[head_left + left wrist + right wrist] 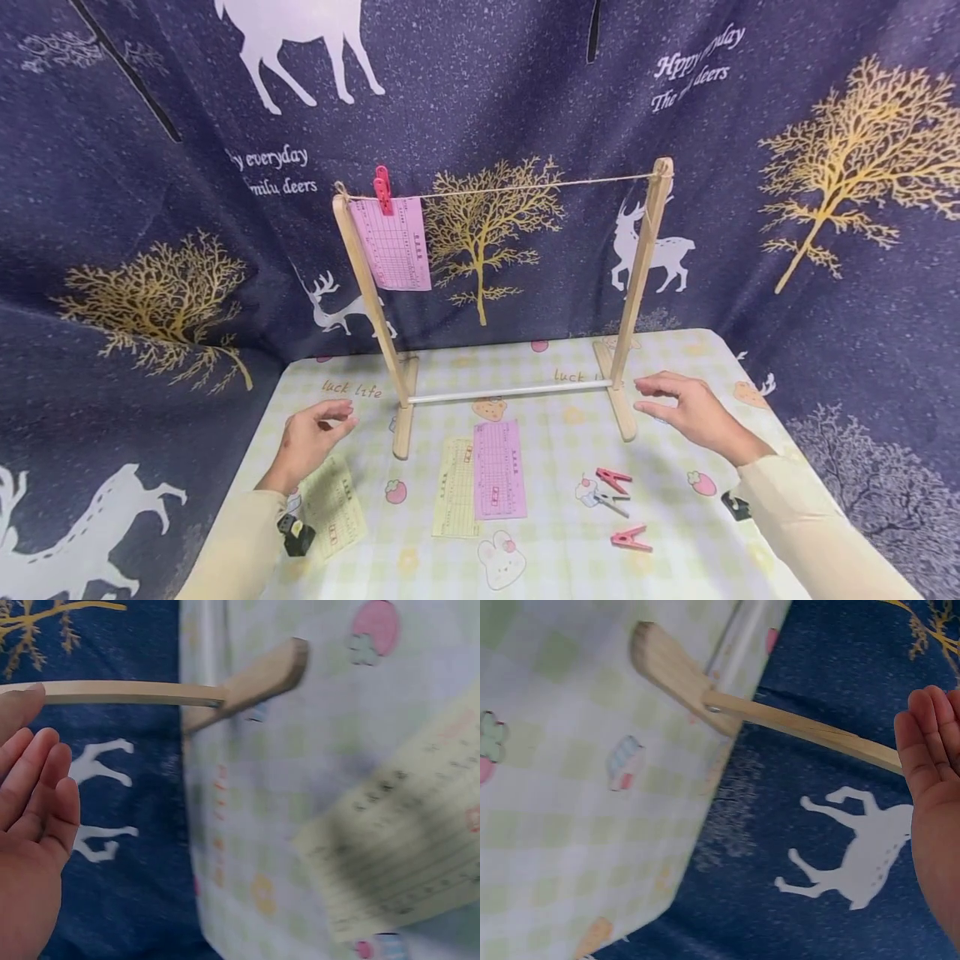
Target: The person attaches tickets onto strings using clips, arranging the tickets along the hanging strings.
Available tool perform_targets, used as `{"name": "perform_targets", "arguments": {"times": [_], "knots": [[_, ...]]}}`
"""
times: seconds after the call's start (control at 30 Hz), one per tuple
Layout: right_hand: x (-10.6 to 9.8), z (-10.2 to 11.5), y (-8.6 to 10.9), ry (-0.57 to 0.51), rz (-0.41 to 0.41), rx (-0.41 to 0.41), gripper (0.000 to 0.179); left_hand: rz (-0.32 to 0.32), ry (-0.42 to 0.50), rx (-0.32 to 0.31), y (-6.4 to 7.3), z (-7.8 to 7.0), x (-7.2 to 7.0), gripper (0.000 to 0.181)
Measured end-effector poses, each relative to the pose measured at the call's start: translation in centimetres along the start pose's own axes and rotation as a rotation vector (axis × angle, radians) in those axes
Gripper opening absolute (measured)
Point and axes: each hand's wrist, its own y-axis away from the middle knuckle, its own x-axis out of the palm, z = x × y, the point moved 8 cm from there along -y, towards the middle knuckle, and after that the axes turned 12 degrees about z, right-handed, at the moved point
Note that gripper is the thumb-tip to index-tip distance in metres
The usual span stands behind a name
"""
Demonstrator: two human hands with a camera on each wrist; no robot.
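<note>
hands [306, 442] [696, 414] flank wooden rack [642, 258]; red peg [383, 193] holds pink slip [396, 250]

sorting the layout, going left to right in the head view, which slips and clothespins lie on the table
Pale yellow rectangular paper slip → second pale yellow rectangular paper slip → pinkish-purple rectangular paper slip → cluster of two red clothespins and one grey clothespin.

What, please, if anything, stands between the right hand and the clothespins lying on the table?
Nothing visible: only tablecloth shows between the right hand and the clothespins; the stand's right foot lies beside that path.
</note>
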Motion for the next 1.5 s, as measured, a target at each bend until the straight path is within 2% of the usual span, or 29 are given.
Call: {"name": "perform_targets", "arguments": {"times": [0.17,0.4,0.5,0.67,0.83,1.0,1.17,1.5], "knots": [[1.3,-0.7,1.4,-0.03,0.009,0.034,0.028,0.05,-0.006,-0.067,1.1,2.2,1.3,0.03],[2.9,-1.5,3.2,-0.07,0.011,0.083,0.027,0.12,0.004,-0.211,2.4,5.1,2.5,0.035],[3.5,-2.1,3.9,-0.084,0.014,0.111,0.027,0.133,0.003,-0.254,3.0,6.4,2.9,0.038],[4.6,-2.9,4.9,-0.12,0.023,0.166,0.028,0.128,0.002,-0.292,3.8,8.1,3.3,0.04],[5.9,-3.8,5.8,-0.139,0.046,0.208,0.03,0.152,0.026,-0.338,4.7,9.3,3.6,0.042],[7.3,-4.2,6.5,-0.148,0.047,0.2,0.029,0.161,0.048,-0.356,5.1,10.3,3.8,0.044],[8.7,-4.5,7.0,-0.194,0.05,0.175,0.027,0.132,0.049,-0.37,5.4,11.4,3.9,0.044],[10.9,-4.9,7.5,-0.295,0.128,0.233,0.032,0.093,0.039,-0.448,5.8,13.3,3.9,0.042]]}}
